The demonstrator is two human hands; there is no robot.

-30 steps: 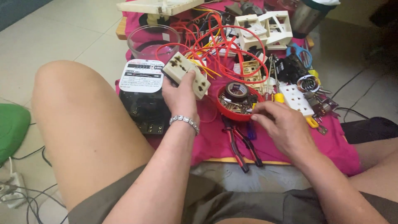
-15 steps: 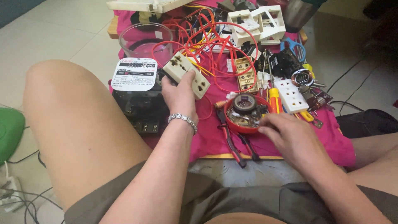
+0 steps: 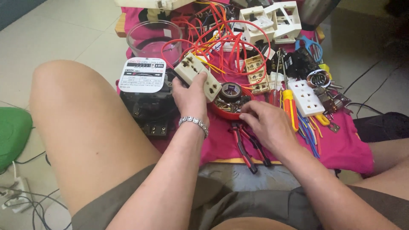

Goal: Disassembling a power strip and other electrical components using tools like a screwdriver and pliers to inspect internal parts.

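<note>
My left hand (image 3: 190, 98) grips a beige multi-socket outlet (image 3: 197, 75) with red wires trailing from its back, held above the pink cloth (image 3: 341, 147). My right hand (image 3: 266, 123) reaches with its fingertips into a red bowl (image 3: 230, 111) that holds small metal parts and a roll of dark tape (image 3: 231, 90). Whether the fingers pinch anything there is hidden. A silver bracelet circles my left wrist. Red-handled pliers (image 3: 249, 147) lie just under my right hand.
A black electric meter with a white label (image 3: 145, 91) and a clear glass cover (image 3: 149, 40) sit left. Tangled red wires (image 3: 221, 40), white socket frames (image 3: 272, 17), a white outlet strip (image 3: 306, 98), screwdrivers (image 3: 289, 108) and keys crowd the cloth. A green object (image 3: 10, 134) lies on the floor.
My right hand moved from beside the red bowl up to its rim, fingers now in the bowl. The view shifted; the left hand keeps holding the socket.
</note>
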